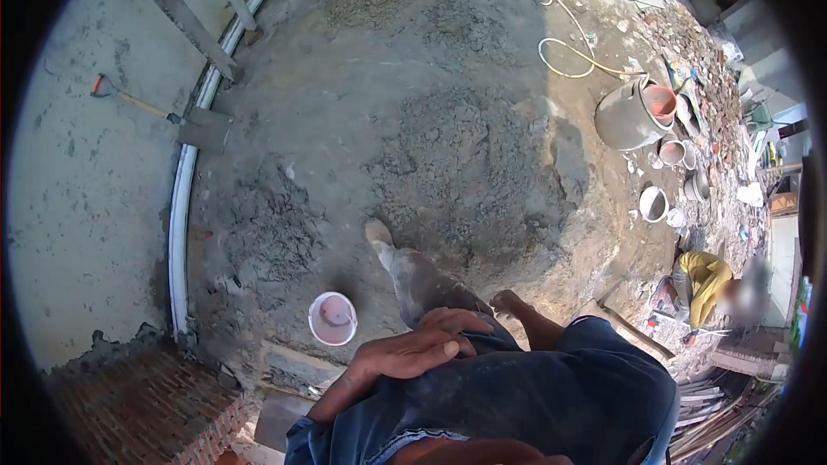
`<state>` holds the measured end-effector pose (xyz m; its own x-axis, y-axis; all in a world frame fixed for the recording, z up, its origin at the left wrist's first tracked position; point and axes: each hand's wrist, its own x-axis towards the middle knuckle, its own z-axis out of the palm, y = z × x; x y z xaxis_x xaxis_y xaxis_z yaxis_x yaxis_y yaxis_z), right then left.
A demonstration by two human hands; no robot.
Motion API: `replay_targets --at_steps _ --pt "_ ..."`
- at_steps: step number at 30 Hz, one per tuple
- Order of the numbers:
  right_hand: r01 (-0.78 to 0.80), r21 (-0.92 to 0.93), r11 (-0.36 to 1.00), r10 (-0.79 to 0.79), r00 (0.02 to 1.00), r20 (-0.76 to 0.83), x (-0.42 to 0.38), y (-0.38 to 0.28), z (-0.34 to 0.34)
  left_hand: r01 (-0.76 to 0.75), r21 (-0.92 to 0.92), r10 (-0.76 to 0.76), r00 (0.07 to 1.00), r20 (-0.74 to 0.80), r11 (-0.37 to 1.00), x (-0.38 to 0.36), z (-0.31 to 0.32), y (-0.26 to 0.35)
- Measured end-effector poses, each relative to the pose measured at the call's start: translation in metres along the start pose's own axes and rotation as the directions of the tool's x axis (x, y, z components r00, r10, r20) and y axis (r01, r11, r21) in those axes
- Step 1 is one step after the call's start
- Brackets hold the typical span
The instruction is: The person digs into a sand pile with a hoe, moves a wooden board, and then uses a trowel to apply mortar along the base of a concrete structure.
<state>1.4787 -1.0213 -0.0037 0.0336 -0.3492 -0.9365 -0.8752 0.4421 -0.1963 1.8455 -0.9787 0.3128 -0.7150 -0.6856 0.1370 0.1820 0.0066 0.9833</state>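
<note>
My left hand (412, 351) reaches in from the lower left and rests at the front of my dark blue clothing, over my upper leg. Its fingers lie stretched out and pointing right, with no tool in them. My right hand does not show. Nearest to the hand is a pale bucket (332, 319) with some pinkish contents, standing on the ground to its left. Ahead of my feet spreads a heap of wet grey mortar (465, 164). One of my legs, coated in grey, stands at its near edge.
A shovel (142, 106) leans on the left wall beside a white pipe (183, 215). Buckets, including a large tub (622, 116), stand at right near a hose (564, 13). A co-worker in yellow (708, 284) crouches at right. Brickwork (129, 400) fills the lower left.
</note>
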Motion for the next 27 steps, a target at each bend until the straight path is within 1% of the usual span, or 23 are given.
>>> replay_targets --at_steps 1,2,3,4,5,6,7,8,9,10,11,13,15,16,17,18,19,20,21,23,24,25,27 --pt "-0.010 -0.055 0.998 0.011 1.000 0.011 0.015 -0.033 -0.005 -0.005 0.030 0.004 0.999 0.034 1.000 0.002 -0.040 -0.001" --pt "0.220 -0.288 0.932 -0.192 0.974 0.124 0.031 -0.064 -0.016 0.040 0.049 -0.042 0.998 0.045 0.998 0.000 -0.077 0.001" --pt "0.295 -0.392 0.871 -0.276 0.955 0.107 0.103 -0.068 -0.015 0.080 0.079 -0.085 0.994 0.061 0.994 0.000 -0.118 0.005" --pt "0.353 -0.499 0.791 -0.358 0.929 0.089 0.174 -0.071 -0.015 0.088 -0.018 -0.088 0.995 -0.036 0.996 -0.002 -0.154 0.013" --pt "0.388 -0.600 0.699 -0.437 0.897 0.070 0.239 -0.077 -0.015 0.104 -0.020 -0.104 0.994 -0.016 0.994 -0.007 -0.190 0.021" --pt "0.452 -0.577 0.680 -0.551 0.835 0.005 0.205 -0.151 -0.040 0.149 -0.039 -0.154 0.972 -0.177 0.988 -0.016 -0.229 0.024" --pt "0.512 -0.566 0.646 -0.652 0.755 -0.062 0.167 -0.230 -0.066 0.188 -0.055 -0.195 0.921 -0.337 0.981 -0.025 -0.270 0.028" --pt "0.559 -0.549 0.622 -0.736 0.656 -0.167 0.154 -0.286 -0.089 0.251 -0.045 -0.238 0.822 -0.517 0.967 -0.039 -0.306 0.022" --pt "0.604 -0.542 0.584 -0.801 0.535 -0.267 0.146 -0.339 -0.112 0.307 -0.046 -0.254 0.685 -0.683 0.951 -0.061 -0.338 0.011" --pt "0.662 -0.296 0.689 -0.725 0.619 -0.304 0.120 -0.398 -0.141 0.456 -0.023 -0.286 0.516 -0.807 0.890 -0.080 -0.368 0.004" --pt "0.665 -0.029 0.746 -0.640 0.705 -0.305 0.095 -0.451 -0.169 0.590 -0.036 -0.280 0.327 -0.903 0.807 -0.103 -0.396 -0.011" --pt "0.724 -0.004 0.689 -0.673 0.639 -0.372 0.094 -0.539 -0.215 0.802 -0.163 -0.456 0.148 -0.878 0.575 -0.200 -0.455 -0.098" --pt "0.750 0.113 0.651 -0.683 0.645 -0.343 0.101 -0.606 -0.262 0.820 -0.212 -0.509 0.110 -0.854 0.532 -0.264 -0.473 -0.146" --pt "0.730 -0.036 0.682 -0.695 0.632 -0.342 0.114 -0.627 -0.280 0.675 -0.580 -0.693 -0.139 -0.707 0.456 -0.292 -0.462 -0.163" --pt "0.699 -0.198 0.688 -0.715 0.605 -0.350 0.130 -0.648 -0.311 0.423 -0.847 -0.828 -0.306 -0.469 0.324 -0.297 -0.475 -0.179" --pt "0.620 -0.484 0.618 -0.783 0.545 -0.300 0.178 -0.657 -0.340 0.302 -0.925 -0.882 -0.335 -0.331 0.232 -0.307 -0.481 -0.185" --pt "0.489 -0.723 0.488 -0.832 0.513 -0.214 0.226 -0.648 -0.361 0.313 -0.934 -0.913 -0.304 -0.271 0.173 -0.315 -0.481 -0.190" --pt "0.360 -0.806 0.469 -0.735 0.665 -0.131 0.239 -0.646 -0.382 0.357 -0.924 -0.934 -0.264 -0.239 0.136 -0.320 -0.489 -0.195" --pt "0.233 -0.879 0.415 -0.612 0.787 -0.080 0.252 -0.654 -0.408 0.440 -0.889 -0.947 -0.216 -0.239 0.124 -0.321 -0.509 -0.199" --pt "0.306 -0.723 0.620 -0.693 0.646 -0.321 0.280 -0.638 -0.427 0.578 -0.808 -0.969 -0.112 -0.221 0.117 -0.312 -0.553 -0.201" --pt "0.421 -0.630 0.653 -0.727 0.581 -0.366 0.284 -0.635 -0.428 0.617 -0.779 -0.977 -0.071 -0.200 0.115 -0.301 -0.584 -0.203" --pt "0.534 -0.520 0.666 -0.745 0.507 -0.434 0.279 -0.638 -0.422 0.634 -0.767 -0.983 -0.053 -0.173 0.101 -0.283 -0.626 -0.202" --pt "0.684 -0.202 0.701 -0.677 0.549 -0.490 0.316 -0.622 -0.385 0.631 -0.766 -0.982 -0.033 -0.184 0.122 -0.235 -0.736 -0.191"
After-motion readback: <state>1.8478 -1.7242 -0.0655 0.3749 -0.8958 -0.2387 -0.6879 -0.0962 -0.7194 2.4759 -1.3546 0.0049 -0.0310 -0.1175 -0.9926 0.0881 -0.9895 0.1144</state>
